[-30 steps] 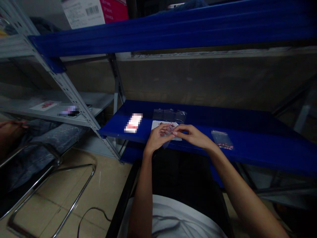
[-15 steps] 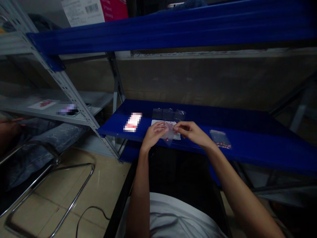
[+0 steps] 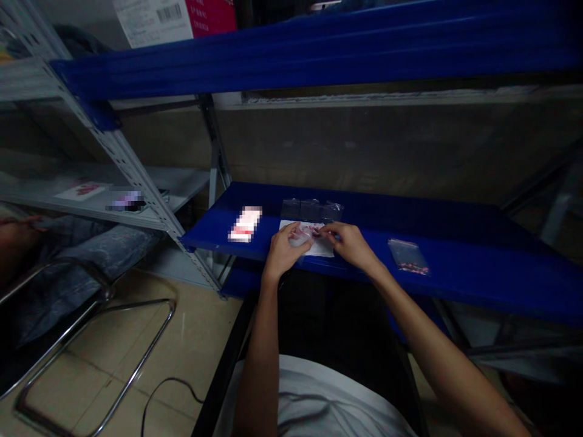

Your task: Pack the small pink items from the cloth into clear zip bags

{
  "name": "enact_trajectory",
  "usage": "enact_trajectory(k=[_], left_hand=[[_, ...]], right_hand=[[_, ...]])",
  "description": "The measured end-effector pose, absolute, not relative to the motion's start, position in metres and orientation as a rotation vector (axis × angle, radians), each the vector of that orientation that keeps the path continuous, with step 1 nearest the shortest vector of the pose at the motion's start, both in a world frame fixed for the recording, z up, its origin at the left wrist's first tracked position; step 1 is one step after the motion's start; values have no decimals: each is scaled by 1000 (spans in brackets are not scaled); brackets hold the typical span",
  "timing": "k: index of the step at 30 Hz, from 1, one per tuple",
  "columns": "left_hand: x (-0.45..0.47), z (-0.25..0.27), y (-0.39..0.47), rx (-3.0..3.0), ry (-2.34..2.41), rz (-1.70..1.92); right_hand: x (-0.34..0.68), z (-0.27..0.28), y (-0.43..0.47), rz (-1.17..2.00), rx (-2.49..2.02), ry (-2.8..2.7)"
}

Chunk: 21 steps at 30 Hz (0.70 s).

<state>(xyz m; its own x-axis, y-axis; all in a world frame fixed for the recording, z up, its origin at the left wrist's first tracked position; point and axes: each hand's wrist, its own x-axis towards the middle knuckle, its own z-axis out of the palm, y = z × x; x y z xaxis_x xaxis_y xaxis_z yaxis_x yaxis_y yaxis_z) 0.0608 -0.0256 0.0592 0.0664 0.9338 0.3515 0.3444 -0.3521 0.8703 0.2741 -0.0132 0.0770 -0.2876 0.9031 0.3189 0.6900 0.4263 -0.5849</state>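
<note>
Your left hand (image 3: 283,250) pinches the small clear bag (image 3: 302,235) over the white sheet (image 3: 322,247) on the blue shelf (image 3: 460,267) | your right hand (image 3: 348,243) fingertips closed on the bag's top edge | filled bag (image 3: 408,255) lies well right | empty bags (image 3: 311,210) just behind.

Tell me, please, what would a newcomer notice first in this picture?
First, the left hand and right hand meeting over a small clear bag at the front of the blue shelf. Next, another filled bag lying to their right.
</note>
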Motion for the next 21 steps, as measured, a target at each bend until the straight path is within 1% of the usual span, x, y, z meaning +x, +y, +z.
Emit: enact_trajectory(k=[1,3,7,17,21], left_hand=[[59,60,-26,1773,1283,1272],[56,60,-26,1801,1278,1248],[54,60,-26,1811,1266,1232],[56,60,-27,1819,1265,1193],[57,64,-30,1836,1276,1170]], right_hand=[[274,71,-9,333,-1417,-2130],[272,62,-3,199,-1543,-2210],[267,52,5,121,-1621,-2250],[270,38,20,256,-1463,-2190],[273,49,16,448,-1353,-1986]])
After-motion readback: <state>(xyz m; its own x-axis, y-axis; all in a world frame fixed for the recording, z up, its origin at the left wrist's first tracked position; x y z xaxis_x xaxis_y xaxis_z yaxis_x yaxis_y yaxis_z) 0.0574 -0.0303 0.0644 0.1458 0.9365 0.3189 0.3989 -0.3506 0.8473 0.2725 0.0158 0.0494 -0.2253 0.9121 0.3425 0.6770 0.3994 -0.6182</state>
